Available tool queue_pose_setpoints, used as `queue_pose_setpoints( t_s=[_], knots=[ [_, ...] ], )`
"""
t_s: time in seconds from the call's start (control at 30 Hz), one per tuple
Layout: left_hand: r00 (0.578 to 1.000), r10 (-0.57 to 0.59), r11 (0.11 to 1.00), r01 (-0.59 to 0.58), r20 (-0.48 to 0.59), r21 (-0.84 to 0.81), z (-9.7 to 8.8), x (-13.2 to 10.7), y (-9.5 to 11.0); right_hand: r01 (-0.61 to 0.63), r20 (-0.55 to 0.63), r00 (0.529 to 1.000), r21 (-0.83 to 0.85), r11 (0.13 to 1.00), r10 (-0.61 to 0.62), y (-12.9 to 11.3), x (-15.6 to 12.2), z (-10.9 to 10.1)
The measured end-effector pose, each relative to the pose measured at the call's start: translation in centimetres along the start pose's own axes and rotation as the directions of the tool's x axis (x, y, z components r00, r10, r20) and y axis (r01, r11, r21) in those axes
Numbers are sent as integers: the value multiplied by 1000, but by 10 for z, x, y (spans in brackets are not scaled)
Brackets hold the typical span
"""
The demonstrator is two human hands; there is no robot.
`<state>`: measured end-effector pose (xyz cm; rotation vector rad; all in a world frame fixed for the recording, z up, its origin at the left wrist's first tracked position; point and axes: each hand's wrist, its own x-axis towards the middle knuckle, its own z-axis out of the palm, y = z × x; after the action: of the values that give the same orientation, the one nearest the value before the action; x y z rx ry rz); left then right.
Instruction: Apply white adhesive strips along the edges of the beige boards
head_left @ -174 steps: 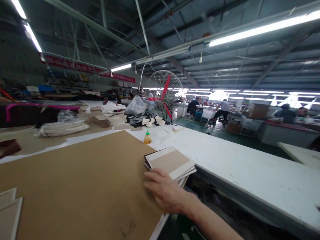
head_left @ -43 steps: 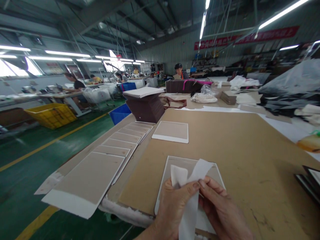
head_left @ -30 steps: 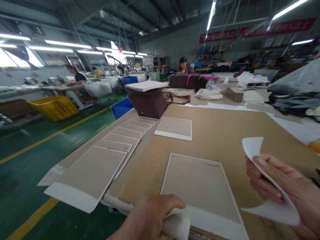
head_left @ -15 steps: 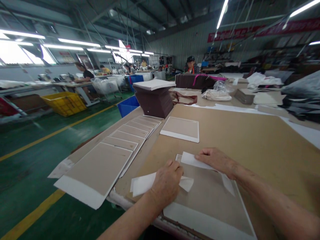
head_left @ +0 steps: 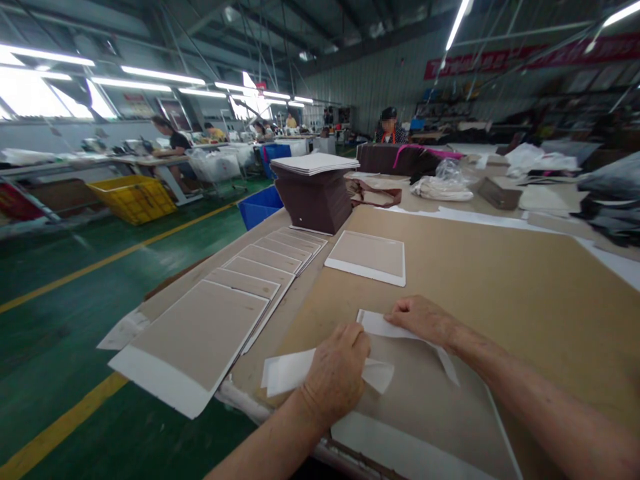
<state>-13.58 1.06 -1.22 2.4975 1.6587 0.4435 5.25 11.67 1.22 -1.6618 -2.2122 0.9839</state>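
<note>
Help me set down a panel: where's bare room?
Free: the brown board right of the far beige rectangular panel, beyond the right hand. Crowded: around the left hand; along the left edge (overlapping beige panels, dark brown stack).

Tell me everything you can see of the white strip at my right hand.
The white strip is long, narrow and thin; whether paper or fabric, I can't tell. Its left end lies at the far edge of the beige panel. Your right hand touches it with the fingertips and hides part of it. Its other end bends back toward you.
</note>
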Motion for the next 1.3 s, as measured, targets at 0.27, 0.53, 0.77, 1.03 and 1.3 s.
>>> queue_pose_setpoints(
  t_s=[0.27,0.53,0.77,1.03,1.3],
  knots=[
    [998,-4,998,0,59,57,1,2,-1,19,27,999,-40,999,-18,-1,2,1],
    [993,10,997,-19,116,69,-4,5,-1,32,24,999,20,999,-32,5,9,5],
    [990,6,997,-18,139,81,-4,8,-1,32,219,971,266,964,-93,40,-12,-39],
    [988,27,989,-48,150,140,0,11,-4,-14,87,996,289,957,-12,77,-33,-56],
    [984,7,982,-40,177,183,-1,11,-3,-10,-101,995,140,990,25,84,-50,-34]
  ],
)
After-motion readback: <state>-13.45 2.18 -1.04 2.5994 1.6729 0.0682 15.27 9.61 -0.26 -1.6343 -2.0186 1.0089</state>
